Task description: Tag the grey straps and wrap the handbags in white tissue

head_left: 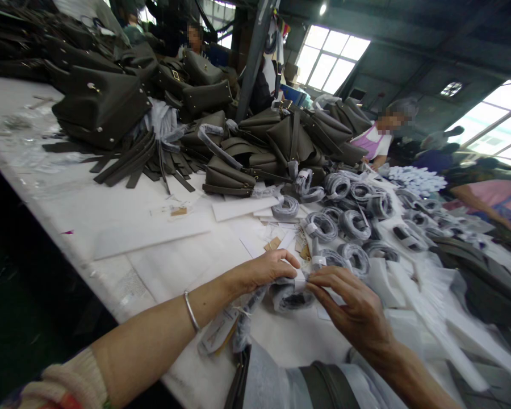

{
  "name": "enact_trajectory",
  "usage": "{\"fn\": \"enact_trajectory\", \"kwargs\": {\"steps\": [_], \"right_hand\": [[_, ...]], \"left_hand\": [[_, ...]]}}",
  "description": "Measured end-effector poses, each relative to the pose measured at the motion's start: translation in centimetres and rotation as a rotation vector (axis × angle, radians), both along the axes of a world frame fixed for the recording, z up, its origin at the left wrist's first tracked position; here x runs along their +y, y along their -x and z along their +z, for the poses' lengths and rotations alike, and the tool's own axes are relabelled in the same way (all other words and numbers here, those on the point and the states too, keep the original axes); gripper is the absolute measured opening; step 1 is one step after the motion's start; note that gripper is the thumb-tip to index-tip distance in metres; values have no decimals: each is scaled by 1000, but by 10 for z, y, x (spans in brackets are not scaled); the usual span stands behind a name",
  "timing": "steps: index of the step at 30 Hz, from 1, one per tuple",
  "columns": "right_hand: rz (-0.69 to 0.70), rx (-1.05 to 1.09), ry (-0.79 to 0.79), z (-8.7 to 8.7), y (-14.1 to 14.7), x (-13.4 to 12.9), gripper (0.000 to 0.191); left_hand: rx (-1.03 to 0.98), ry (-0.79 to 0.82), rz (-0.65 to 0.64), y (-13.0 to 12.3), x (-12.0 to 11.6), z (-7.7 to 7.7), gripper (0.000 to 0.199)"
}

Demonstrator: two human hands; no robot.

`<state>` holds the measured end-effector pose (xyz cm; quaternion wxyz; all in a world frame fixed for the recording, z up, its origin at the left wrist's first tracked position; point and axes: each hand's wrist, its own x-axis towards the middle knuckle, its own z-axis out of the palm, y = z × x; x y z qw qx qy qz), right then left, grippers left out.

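Film-wrapped coil (293, 301) sits inward from the worktop (153, 272) edge nearest you, its white band (300, 280) pinched by your left hand (270, 270) and right hand (351, 298). Banding appears unfinished; beyond, several other coils (322, 227) look banded, while dark straps (138, 159) lie bare.

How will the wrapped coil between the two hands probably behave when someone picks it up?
The wrapped coil would probably keep its rounded shape, since a white strip crosses it. Its shiny, wrinkled film may feel slippery. Being ring-like, it might roll if stood on edge.
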<state>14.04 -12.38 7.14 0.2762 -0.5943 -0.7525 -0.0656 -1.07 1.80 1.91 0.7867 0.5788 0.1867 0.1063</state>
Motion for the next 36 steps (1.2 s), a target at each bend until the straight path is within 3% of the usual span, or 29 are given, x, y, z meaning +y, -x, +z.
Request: {"fn": "enact_trajectory", "kwargs": {"steps": [5,9,12,17,27,36], "right_hand": [[-285,58,13,8,-27,-24,15],[-600,186,248,-2,-53,-47,31],[-704,262,464,-20,-71,-62,34],[-745,287,598,-42,-86,-72,41],[-690,400,687,-34,-76,-52,40],[-630,689,695,-38,-74,-43,47]], "left_hand": [[-33,31,10,4,0,6,34],[-55,-26,13,1,0,1,32],[-55,-83,24,-1,1,-3,32],[-41,-147,18,-1,1,-6,28],[-24,-268,-35,1,1,-3,24],[-28,-396,-20,5,0,-2,21]]}}
